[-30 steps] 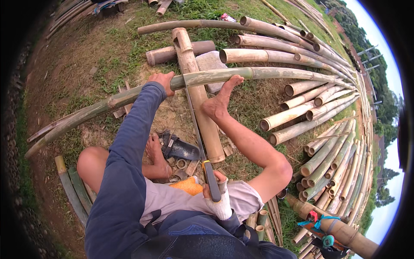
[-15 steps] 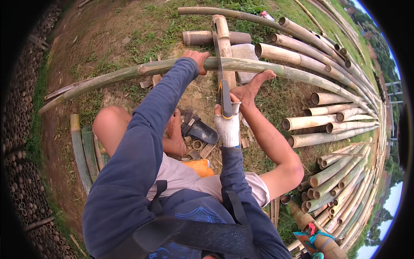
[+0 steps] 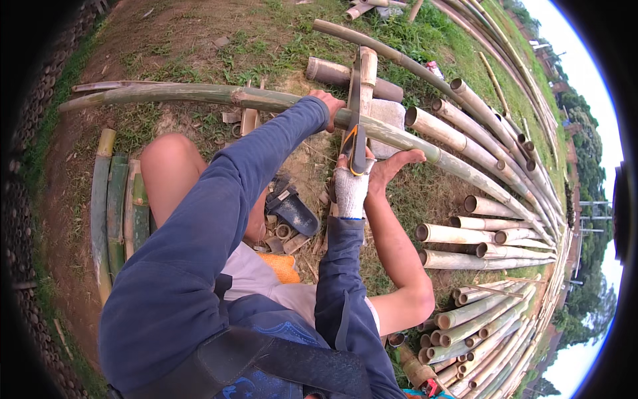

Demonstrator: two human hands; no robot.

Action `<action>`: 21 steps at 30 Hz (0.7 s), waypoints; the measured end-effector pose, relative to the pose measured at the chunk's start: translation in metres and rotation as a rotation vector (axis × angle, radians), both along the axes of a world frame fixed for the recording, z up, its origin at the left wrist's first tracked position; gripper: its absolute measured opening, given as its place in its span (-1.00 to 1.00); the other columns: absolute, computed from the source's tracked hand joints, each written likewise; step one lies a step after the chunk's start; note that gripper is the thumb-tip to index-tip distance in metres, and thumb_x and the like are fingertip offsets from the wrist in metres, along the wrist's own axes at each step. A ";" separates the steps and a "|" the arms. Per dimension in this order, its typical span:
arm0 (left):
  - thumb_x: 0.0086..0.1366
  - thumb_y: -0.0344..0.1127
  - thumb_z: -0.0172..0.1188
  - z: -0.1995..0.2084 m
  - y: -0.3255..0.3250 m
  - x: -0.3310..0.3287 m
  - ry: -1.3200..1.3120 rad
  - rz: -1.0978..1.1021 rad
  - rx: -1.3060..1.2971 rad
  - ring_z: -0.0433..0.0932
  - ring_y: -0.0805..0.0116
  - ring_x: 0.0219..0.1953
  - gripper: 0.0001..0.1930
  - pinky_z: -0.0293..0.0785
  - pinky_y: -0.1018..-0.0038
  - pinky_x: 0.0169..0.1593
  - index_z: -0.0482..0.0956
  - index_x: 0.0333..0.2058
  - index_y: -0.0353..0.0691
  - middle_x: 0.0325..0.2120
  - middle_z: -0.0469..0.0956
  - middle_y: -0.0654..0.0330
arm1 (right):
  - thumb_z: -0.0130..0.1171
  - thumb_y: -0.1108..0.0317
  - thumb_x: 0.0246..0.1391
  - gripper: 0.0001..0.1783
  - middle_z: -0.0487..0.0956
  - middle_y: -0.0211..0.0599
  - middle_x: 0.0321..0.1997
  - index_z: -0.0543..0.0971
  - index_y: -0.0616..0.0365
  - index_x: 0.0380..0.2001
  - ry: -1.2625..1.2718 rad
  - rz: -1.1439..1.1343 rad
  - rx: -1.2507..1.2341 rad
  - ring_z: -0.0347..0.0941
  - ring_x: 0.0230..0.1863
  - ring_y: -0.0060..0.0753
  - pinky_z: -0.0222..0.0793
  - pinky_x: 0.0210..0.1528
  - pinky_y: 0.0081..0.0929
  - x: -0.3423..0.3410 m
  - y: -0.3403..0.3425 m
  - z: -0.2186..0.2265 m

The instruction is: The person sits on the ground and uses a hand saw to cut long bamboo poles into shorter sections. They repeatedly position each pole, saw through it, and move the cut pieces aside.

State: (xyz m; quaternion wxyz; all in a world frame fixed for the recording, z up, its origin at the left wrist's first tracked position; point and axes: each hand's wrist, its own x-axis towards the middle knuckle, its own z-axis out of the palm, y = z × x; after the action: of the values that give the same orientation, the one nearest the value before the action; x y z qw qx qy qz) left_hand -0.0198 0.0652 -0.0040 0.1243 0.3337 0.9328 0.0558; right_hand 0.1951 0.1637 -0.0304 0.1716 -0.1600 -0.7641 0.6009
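Note:
A long green bamboo pole [image 3: 199,94] lies crosswise before me. My left hand [image 3: 328,108], bare, is closed around it just left of the saw. In a white knitted glove with bare fingertips, my right hand [image 3: 351,186] grips a handsaw [image 3: 356,147] by its black and orange handle. The long blade points away from me and crosses the pole; whether its teeth are in a cut cannot be made out. Under the pole runs a pale bamboo support [image 3: 367,70], resting on a thick brown bamboo piece [image 3: 329,72]. My bare right foot [image 3: 397,163] is against the pole's near side.
A pale stone block [image 3: 387,114] sits beside the support. Several cut bamboo poles [image 3: 442,130] fan out at right, with another pile [image 3: 478,319] nearer. Between my legs are a black sandal [image 3: 292,211] and bamboo offcuts [image 3: 284,231]. Short green bamboo lengths [image 3: 115,206] lie left.
The whole view has shifted and turned with my head. The saw's handle has come forward, closer over the pole. Both hands keep their holds.

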 end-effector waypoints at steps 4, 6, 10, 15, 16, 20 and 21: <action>-0.03 0.03 0.59 0.002 0.001 -0.007 -0.056 -0.038 -0.030 0.71 -0.04 0.07 -0.20 0.56 0.05 0.20 0.56 0.22 -0.01 -0.05 0.75 0.02 | 0.23 0.50 0.30 -0.46 0.51 -0.19 0.04 0.34 0.22 0.30 0.173 -0.013 0.207 0.51 -0.05 -0.36 0.48 0.01 -0.42 0.063 -0.015 -0.006; -0.04 0.02 0.59 -0.001 0.004 -0.012 -0.030 -0.029 0.006 0.71 -0.05 0.07 -0.22 0.57 0.05 0.19 0.57 0.18 -0.06 -0.05 0.74 0.00 | 0.24 0.47 0.26 -0.41 0.42 -0.20 0.10 0.32 0.21 0.31 0.002 -0.063 0.265 0.46 -0.01 -0.37 0.44 0.10 -0.35 0.149 -0.035 0.003; -0.05 0.03 0.61 -0.009 0.007 -0.012 -0.069 -0.041 0.022 0.69 -0.11 0.08 -0.19 0.54 0.05 0.23 0.54 0.18 -0.13 -0.02 0.72 -0.06 | 0.21 0.41 0.32 -0.41 0.42 -0.17 0.11 0.26 0.19 0.34 0.162 0.006 0.171 0.44 -0.03 -0.41 0.44 0.09 -0.36 0.271 -0.062 0.016; 0.07 0.01 0.55 -0.013 0.016 -0.003 -0.012 -0.017 0.017 0.66 0.00 0.17 -0.34 0.53 0.12 0.26 0.64 0.14 -0.10 0.04 0.72 0.02 | 0.23 0.50 0.33 -0.47 0.44 -0.37 -0.20 0.31 0.14 0.28 0.406 -0.063 0.408 0.40 -0.37 -0.56 0.42 -0.31 -0.48 0.129 -0.028 -0.014; 0.06 0.00 0.56 -0.013 0.015 -0.001 0.001 -0.007 0.029 0.67 0.01 0.16 -0.34 0.55 0.14 0.25 0.65 0.14 -0.09 0.03 0.73 0.02 | 0.24 0.53 0.32 -0.48 0.44 -0.42 -0.28 0.32 0.13 0.26 0.389 -0.040 0.464 0.39 -0.45 -0.59 0.42 -0.40 -0.50 0.087 -0.011 -0.018; 0.01 -0.02 0.59 -0.008 0.010 0.000 0.013 -0.003 0.049 0.68 0.00 0.15 -0.33 0.57 0.12 0.22 0.67 0.12 -0.08 0.02 0.74 -0.01 | 0.16 0.05 0.46 -0.33 0.51 -0.10 0.14 0.23 0.23 0.39 -0.203 0.340 -0.312 0.51 0.03 -0.30 0.52 0.08 -0.25 -0.020 0.065 -0.022; 0.01 -0.02 0.60 -0.009 0.010 -0.001 -0.011 -0.007 0.054 0.68 0.00 0.15 -0.33 0.57 0.13 0.22 0.68 0.11 -0.08 0.01 0.74 -0.01 | 0.09 -0.07 0.46 -0.26 0.46 -0.06 0.23 0.20 0.23 0.42 -0.056 0.216 -0.333 0.45 0.13 -0.26 0.44 0.19 -0.20 -0.027 0.072 -0.028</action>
State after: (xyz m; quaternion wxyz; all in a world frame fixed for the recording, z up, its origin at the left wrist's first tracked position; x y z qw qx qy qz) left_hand -0.0205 0.0747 -0.0126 0.1207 0.3397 0.9291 0.0824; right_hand 0.1678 0.2360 -0.0588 0.0559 -0.1200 -0.6715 0.7291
